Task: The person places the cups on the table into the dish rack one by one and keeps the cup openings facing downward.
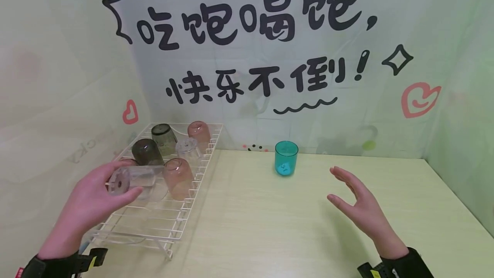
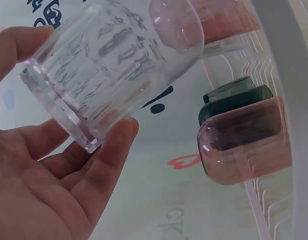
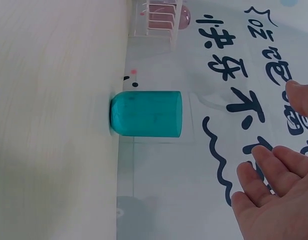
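My left hand (image 1: 96, 194) grips a clear glass (image 1: 144, 178) near its thick base, thumb on one side and fingers on the other. The glass lies sideways in the air over the white wire rack (image 1: 154, 220), its mouth toward the right. In the left wrist view, the clear glass (image 2: 113, 65) shows ribbed sides and nothing inside. My right hand (image 1: 362, 211) hovers over the table's right half, fingers and thumb apart, holding nothing. A teal cup (image 1: 286, 160) stands upright on the table, to the left of that hand and farther back.
Upside-down glasses stand on the rack: a front pink glass (image 1: 179, 179), a back pink glass (image 1: 199, 132), a dark glass (image 1: 146, 152), a grey-green glass (image 1: 164, 140) and a clear one (image 1: 189, 149). Another pink glass is partly hidden by my left hand. Printed cloth walls enclose the pale table (image 1: 262, 226).
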Tool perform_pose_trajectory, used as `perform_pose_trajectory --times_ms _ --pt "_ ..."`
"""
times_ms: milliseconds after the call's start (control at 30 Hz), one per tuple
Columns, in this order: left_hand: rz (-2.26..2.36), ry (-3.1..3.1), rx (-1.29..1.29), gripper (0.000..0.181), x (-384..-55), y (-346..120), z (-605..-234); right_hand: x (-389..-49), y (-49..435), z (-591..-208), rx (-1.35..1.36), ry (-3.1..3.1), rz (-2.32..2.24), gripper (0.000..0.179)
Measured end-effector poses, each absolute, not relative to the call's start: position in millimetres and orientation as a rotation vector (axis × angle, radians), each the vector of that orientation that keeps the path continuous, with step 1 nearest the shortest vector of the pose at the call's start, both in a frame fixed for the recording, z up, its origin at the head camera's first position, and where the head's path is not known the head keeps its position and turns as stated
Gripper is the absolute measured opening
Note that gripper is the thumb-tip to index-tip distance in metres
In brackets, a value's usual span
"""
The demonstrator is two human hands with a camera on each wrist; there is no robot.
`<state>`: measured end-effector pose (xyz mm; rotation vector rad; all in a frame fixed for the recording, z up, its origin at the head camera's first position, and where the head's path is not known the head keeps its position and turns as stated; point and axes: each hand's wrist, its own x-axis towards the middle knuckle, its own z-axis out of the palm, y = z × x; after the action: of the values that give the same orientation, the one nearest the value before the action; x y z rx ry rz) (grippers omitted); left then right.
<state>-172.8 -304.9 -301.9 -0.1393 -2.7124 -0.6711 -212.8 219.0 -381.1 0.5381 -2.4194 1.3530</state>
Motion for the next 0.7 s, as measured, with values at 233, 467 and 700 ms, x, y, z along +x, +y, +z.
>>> perform_pose_trajectory --times_ms 233,467,700 --pt "-0.601 -2.759 -0.139 0.068 -176 -313 -305 -226 227 -398 0.523 -2.445 1.323 0.062" --pt "-0.549 -2.813 -0.100 0.075 -179 -320 -308 -231 227 -401 0.528 -2.448 1.311 0.062" --pt "-0.532 -2.845 -0.079 0.078 -183 -325 -310 -233 224 -401 0.564 -2.432 1.335 0.061"
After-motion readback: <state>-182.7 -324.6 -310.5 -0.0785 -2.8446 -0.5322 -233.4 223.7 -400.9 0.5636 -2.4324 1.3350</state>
